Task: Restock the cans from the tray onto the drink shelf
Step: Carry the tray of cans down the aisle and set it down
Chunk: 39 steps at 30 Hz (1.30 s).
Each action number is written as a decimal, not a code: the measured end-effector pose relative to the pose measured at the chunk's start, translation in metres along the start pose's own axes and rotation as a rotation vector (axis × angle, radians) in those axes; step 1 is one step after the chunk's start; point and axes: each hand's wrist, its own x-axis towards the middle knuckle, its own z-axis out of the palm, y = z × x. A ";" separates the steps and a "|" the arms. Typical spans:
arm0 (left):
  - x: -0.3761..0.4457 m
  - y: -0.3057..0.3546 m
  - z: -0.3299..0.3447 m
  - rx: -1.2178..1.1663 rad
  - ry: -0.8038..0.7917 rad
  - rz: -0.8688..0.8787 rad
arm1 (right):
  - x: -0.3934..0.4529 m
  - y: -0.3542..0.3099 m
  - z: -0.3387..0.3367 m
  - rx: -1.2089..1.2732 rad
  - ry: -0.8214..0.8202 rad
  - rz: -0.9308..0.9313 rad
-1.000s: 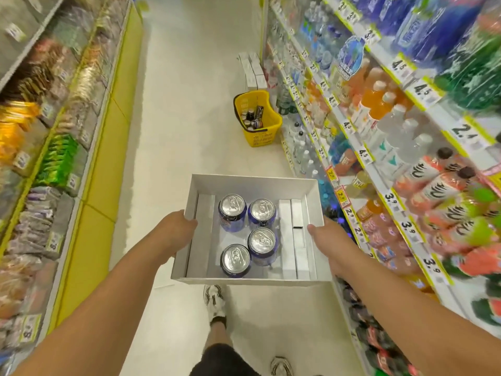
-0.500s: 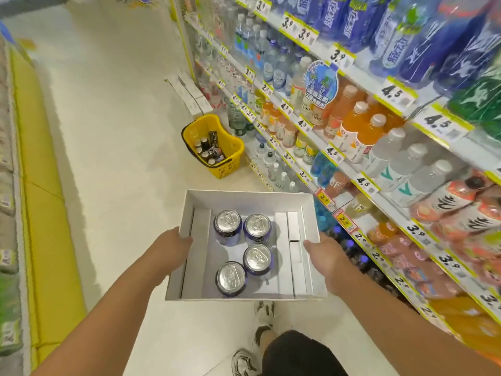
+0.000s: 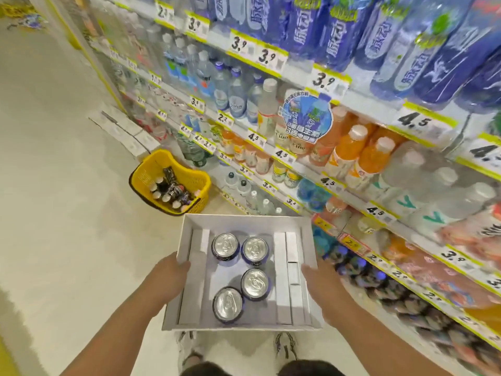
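Observation:
I hold a white cardboard tray (image 3: 245,221) level in front of me. My left hand (image 3: 166,278) grips its left wall and my right hand (image 3: 324,287) grips its right wall. Several dark blue cans with silver tops stand upright inside: two at the far end (image 3: 225,246) (image 3: 254,250), one in the middle (image 3: 254,284) and one nearest me (image 3: 227,303). The drink shelf (image 3: 349,196) rises on my right, packed with bottles behind yellow price strips. Its lower rows are blurred.
A yellow plastic basket (image 3: 146,173) holding small bottles sits on the floor ahead, close to the shelf's foot. Flat white boxes (image 3: 122,131) lie on the floor beyond it. Pale aisle floor spreads to the left. My shoes (image 3: 284,346) show under the tray.
My view has turned right, from looking down the aisle to facing the drink shelf, and the basket now lies left of the tray. Both hands keep the same hold; the cans have not shifted.

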 end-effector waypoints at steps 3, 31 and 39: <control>0.059 0.006 -0.010 0.053 -0.059 0.055 | 0.030 0.001 0.033 0.048 0.066 0.065; 0.484 -0.125 0.252 0.388 -0.310 0.272 | 0.346 0.295 0.218 0.350 0.342 0.355; 0.582 -0.160 0.362 0.388 -0.366 0.349 | 0.444 0.391 0.234 0.373 0.421 0.353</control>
